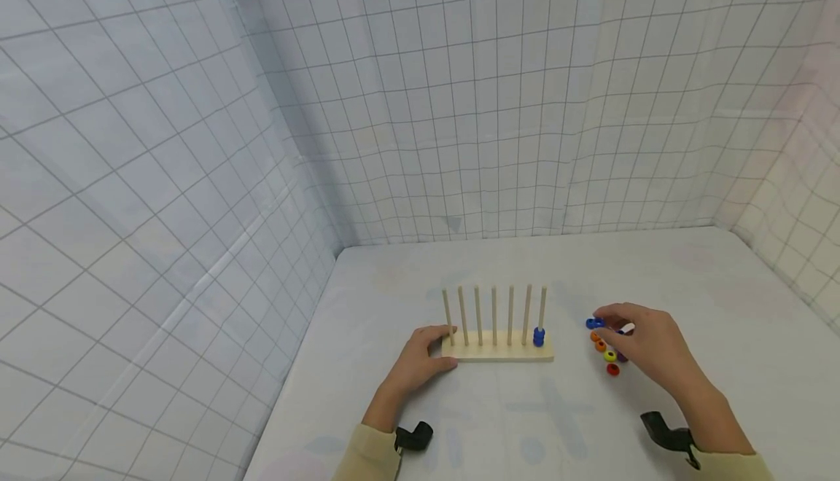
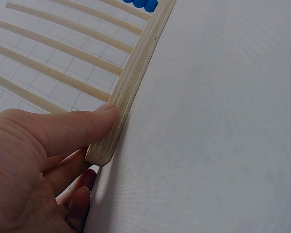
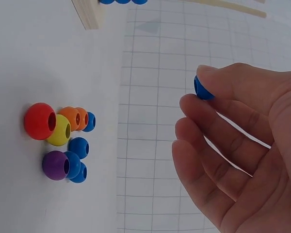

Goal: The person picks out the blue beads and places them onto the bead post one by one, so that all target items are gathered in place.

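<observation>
A wooden rack (image 1: 496, 350) with several upright pegs stands on the table; blue beads (image 1: 539, 336) sit stacked on its rightmost peg. My left hand (image 1: 423, 356) holds the rack's left end, thumb pressed on the base edge (image 2: 117, 109), fingers curled at its end. My right hand (image 1: 646, 346) hovers right of the rack and pinches a blue bead (image 3: 202, 90) between thumb and forefinger, also seen at the fingertips in the head view as a blue bead (image 1: 594, 323). Below it lies a cluster of loose beads (image 3: 63, 141): red, yellow, orange, purple and blue.
White gridded walls (image 1: 459, 102) enclose the white table (image 1: 722, 284) at the back and both sides. The loose beads (image 1: 608, 353) lie just right of the rack. Black wrist mounts (image 1: 666, 433) show near the front edge.
</observation>
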A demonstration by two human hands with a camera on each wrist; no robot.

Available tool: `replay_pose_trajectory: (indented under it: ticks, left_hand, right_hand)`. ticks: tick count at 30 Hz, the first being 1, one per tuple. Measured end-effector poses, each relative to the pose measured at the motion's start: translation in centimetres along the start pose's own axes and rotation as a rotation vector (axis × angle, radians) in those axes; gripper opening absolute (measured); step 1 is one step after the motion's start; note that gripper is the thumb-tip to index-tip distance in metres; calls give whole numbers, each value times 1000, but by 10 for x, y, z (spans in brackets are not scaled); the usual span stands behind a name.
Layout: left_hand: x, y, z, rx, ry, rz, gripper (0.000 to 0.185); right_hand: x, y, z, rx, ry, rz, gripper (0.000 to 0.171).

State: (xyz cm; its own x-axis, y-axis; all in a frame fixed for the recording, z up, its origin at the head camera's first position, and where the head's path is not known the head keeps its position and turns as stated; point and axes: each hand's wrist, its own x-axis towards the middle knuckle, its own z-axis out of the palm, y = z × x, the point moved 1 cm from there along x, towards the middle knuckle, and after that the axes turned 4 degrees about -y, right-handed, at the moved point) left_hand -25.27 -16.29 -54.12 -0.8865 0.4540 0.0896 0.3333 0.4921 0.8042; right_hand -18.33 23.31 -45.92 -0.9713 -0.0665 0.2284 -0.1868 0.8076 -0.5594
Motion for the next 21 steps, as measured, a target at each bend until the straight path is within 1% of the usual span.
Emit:
replay_pose_trajectory:
  ticks: [4, 12, 21]
  left_hand:
    - [-1, 1, 0, -10, -1, 5, 55]
    - [-1, 2, -1, -18, 0, 7, 55]
    - [-1, 2, -1, -22, 2, 9, 55]
  right_hand:
    - [2, -3, -1, 5, 1, 3, 29]
    - [5, -7, -4, -4, 16, -26, 28]
    - [9, -10, -4, 13, 14, -16, 30]
